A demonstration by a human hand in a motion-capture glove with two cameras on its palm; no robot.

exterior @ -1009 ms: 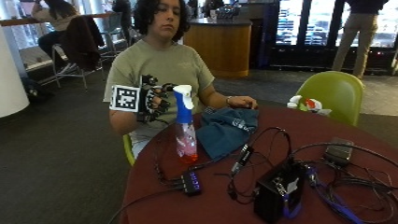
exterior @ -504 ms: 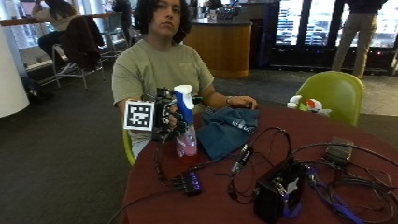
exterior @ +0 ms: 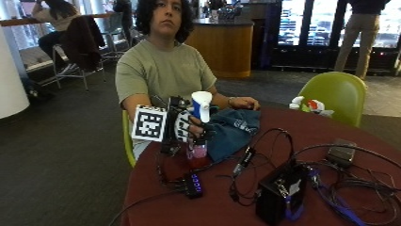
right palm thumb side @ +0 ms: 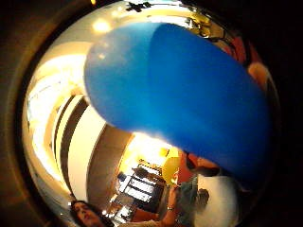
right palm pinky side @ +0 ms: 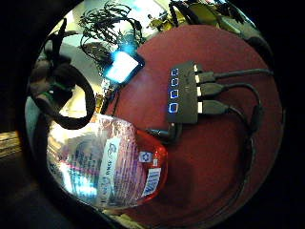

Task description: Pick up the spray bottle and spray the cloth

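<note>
At the near left of the round dark red table (exterior: 238,207) stands the spray bottle (exterior: 198,151), clear with pink liquid, a white top and a blue sprayer head. My gloved right hand (exterior: 185,127) grips its neck, fingers curled round it below the head. The dark blue cloth (exterior: 232,132) lies bunched just right of the bottle, touching it. The bare left hand (exterior: 245,102) rests behind the cloth. The little finger side palm view has the labelled bottle body (right palm pinky side: 109,167) close over the table (right palm pinky side: 214,162). The blue sprayer head (right palm thumb side: 180,104) fills the thumb side palm view.
A black USB hub (exterior: 192,183) with blue lights lies in front of the bottle, seen also as the hub (right palm pinky side: 186,93). A black box (exterior: 279,197) and tangled cables (exterior: 351,188) cover the table's right half. A green chair (exterior: 335,94) stands behind.
My gloved hand moved from just left of the bottle onto its neck and curled round it. The bottle and cloth stay in place.
</note>
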